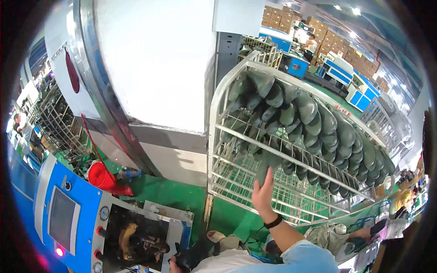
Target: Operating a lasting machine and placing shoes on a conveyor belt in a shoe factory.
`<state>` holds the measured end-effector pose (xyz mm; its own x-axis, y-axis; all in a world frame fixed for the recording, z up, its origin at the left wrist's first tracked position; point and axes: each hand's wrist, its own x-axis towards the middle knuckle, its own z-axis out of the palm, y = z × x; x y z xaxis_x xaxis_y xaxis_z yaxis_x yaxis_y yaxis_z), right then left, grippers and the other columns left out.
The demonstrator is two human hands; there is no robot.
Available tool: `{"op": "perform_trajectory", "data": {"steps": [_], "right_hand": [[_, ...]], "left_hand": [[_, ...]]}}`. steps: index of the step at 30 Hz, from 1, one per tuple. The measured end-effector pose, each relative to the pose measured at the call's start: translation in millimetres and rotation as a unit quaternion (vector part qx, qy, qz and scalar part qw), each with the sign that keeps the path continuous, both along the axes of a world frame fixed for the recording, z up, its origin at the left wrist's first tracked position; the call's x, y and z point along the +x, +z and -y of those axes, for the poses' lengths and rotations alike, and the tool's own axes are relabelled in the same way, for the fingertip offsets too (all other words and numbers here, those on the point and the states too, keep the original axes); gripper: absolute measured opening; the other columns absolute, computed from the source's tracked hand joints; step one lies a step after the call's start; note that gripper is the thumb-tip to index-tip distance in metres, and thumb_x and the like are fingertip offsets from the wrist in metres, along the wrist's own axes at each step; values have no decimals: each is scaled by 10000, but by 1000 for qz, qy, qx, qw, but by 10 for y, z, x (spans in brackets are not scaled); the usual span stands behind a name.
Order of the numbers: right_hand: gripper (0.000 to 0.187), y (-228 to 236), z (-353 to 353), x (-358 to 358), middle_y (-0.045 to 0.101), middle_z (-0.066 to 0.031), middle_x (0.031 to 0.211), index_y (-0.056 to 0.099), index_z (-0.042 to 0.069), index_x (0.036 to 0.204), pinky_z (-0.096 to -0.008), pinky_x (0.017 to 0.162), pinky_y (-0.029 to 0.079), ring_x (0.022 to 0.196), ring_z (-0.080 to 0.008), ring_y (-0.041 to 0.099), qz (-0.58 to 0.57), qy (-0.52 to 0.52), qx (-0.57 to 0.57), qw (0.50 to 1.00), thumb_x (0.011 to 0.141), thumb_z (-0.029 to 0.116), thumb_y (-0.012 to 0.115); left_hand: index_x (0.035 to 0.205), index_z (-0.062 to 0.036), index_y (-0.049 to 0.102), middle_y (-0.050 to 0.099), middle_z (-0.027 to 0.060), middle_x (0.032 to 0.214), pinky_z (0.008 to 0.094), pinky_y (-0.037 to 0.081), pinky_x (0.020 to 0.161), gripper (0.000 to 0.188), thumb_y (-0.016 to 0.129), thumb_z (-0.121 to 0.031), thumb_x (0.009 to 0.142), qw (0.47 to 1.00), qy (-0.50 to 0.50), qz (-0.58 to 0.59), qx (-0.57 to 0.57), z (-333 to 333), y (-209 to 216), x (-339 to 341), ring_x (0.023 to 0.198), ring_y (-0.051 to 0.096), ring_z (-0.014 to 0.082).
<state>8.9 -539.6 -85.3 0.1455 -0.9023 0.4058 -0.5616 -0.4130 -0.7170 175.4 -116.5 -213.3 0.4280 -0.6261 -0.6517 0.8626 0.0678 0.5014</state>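
Right hand point(262, 196): raised in front of the body, fingers extended upward, thumb apart from them, at the lower end of a dark green shoe piece point(269, 164). From where I stand I cannot tell whether the fingers pinch the piece or only touch it. A black band point(274, 222) encircles the wrist.

Left hand point(173, 265): low, below and left of the right hand, well apart from it. Only part shows, against a black item point(195, 257); its grip cannot be confirmed.

Governing relation: the shoe piece lies directly beyond the right fingertips, its long axis running roughly upward and away, in line with the forearm. The right hand is clearly the nearer.

Beyond the right hand: a metal rack point(241, 137), its rows of dark green shoes point(308, 109) extending ahead and to the right. Left of the left hand: a blue machine point(87, 193). Farther ahead of that hand and left: a red bucket point(101, 175) on the green floor point(166, 196).
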Motion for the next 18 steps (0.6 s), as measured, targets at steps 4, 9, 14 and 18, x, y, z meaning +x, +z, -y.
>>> {"op": "perform_trajectory", "data": {"steps": [4, 9, 14, 18], "right_hand": [[660, 276, 970, 16, 363, -397, 1488, 211, 9, 1585, -545, 975, 488, 1223, -459, 554, 44, -34, 83, 995, 1042, 213, 525], [615, 235, 1698, 70, 671, -248, 1204, 386, 51, 1519, -533, 830, 549, 905, -464, 670, 8, -74, 164, 984, 1028, 399, 510], [423, -251, 1686, 177, 680, -271, 1098, 647, -25, 1174, -503, 916, 476, 1030, -434, 626, -180, -81, 1, 980, 821, 175, 767], [259, -315, 906, 327, 719, -196, 891, 693, -42, 1062, -424, 663, 528, 741, -301, 670, -10, 39, -33, 999, 920, 156, 605]], "left_hand": [[1495, -69, 474, 642, 130, 1317, 401, 519, 1007, 532, 448, -366, 1054, 1000, -17, 3, 0, 93, 134, 0, 1185, 619, 256], [1250, -31, 672, 699, 120, 1155, 368, 538, 930, 377, 547, -309, 1028, 992, 40, 86, 87, 15, 817, -84, 1085, 657, 232], [1090, -107, 645, 625, 9, 827, 276, 465, 525, 280, 638, -287, 875, 954, 195, 36, 226, -1396, 690, -534, 645, 587, 123], [1040, 12, 696, 681, -1, 872, 349, 517, 676, 258, 680, -153, 842, 938, 165, 100, 286, -2218, 1048, -947, 777, 622, 150]]}}
